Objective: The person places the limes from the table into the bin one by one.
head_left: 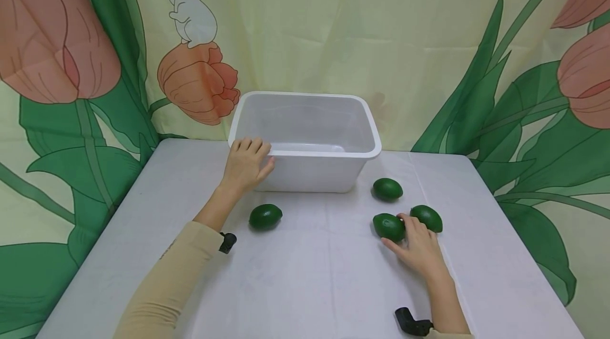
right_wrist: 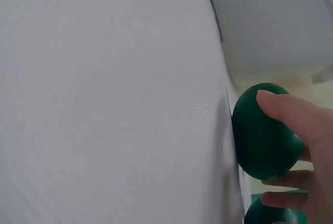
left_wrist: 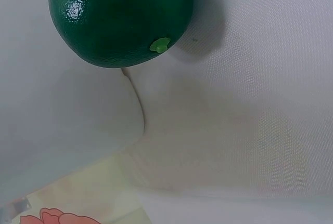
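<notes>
My left hand [head_left: 247, 163] holds the near left corner of a white plastic tub [head_left: 310, 174], fingers over the rim and thumb along the outer wall. With my right hand [head_left: 421, 246] I grip a glossy dark green lime [head_left: 388, 226] on the table; in the right wrist view the thumb presses on the lime [right_wrist: 265, 135] and the fingers lie at its far side. A second lime [head_left: 427, 217] sits just beside those fingers, and a third lime [head_left: 387, 189] is farther back. Below my left hand lies another lime [head_left: 265, 216], seen large in the left wrist view.
A white cloth covers the table [head_left: 329, 275]. The tub stands at its back edge, before a pale yellow curtain [head_left: 381, 37] printed with tulips and a white animal. A black wrist device [head_left: 412, 323] shows by the right forearm, another [head_left: 227, 242] by the left.
</notes>
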`<state>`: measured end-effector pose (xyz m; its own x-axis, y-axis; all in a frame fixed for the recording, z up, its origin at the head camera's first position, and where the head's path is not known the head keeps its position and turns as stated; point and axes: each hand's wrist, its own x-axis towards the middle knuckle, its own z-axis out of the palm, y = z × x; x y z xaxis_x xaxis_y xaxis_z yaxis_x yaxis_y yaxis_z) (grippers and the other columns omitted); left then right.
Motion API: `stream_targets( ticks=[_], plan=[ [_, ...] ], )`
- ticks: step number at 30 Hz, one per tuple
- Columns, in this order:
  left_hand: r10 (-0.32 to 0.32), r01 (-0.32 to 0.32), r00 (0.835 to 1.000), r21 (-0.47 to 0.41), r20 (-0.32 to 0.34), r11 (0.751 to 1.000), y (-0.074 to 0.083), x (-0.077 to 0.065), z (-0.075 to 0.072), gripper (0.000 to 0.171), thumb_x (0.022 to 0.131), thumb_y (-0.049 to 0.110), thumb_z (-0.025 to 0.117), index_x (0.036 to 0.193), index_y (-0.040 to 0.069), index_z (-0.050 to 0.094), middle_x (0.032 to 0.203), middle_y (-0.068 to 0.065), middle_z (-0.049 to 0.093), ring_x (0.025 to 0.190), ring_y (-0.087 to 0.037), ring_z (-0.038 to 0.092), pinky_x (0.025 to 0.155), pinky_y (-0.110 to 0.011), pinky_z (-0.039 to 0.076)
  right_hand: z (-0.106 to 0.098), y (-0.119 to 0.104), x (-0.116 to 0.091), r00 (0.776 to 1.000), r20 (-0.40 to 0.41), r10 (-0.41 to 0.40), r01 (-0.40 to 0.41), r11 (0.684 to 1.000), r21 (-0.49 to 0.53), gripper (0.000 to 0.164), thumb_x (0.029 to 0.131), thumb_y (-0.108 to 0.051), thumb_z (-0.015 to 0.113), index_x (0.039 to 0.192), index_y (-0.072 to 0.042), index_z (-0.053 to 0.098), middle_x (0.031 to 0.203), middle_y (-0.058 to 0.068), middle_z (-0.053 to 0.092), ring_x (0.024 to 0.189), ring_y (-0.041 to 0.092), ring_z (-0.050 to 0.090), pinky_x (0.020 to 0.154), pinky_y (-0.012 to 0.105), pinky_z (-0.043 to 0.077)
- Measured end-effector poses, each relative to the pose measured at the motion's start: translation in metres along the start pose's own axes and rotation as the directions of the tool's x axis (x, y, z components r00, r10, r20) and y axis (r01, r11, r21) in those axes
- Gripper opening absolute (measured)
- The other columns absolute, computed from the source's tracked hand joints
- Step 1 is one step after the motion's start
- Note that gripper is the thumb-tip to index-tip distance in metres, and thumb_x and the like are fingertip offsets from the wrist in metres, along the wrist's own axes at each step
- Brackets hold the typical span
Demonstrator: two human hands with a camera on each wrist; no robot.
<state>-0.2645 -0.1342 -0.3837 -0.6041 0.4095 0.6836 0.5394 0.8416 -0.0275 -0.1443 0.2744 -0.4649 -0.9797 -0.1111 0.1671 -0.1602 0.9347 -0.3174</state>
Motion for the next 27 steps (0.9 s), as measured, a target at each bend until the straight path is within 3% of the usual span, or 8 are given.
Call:
stream_targets(
  ticks=[27],
  plan=[
    [0.006, -0.006, 1.000, -0.002, -0.011, 1.000, -0.0009, 0.0002, -0.0005, 0.039, 0.087, 0.036, 0.029, 0.098, 0.007, 0.052, 0.087, -0.009, 0.047, 0.079, -0.028, 0.040, 0.072, -0.041, 0.032, 0.0020, -0.0070, 0.0002, 0.998, 0.032, 0.047, -0.047, 0.999, -0.016, 0.075, 0.078, -0.044, 0.065, 0.128, 0.004, 0.037, 0.120, 0.026, 0.046, 0.112, 0.043, 0.042, 0.088, 0.063, 0.028]
  ],
)
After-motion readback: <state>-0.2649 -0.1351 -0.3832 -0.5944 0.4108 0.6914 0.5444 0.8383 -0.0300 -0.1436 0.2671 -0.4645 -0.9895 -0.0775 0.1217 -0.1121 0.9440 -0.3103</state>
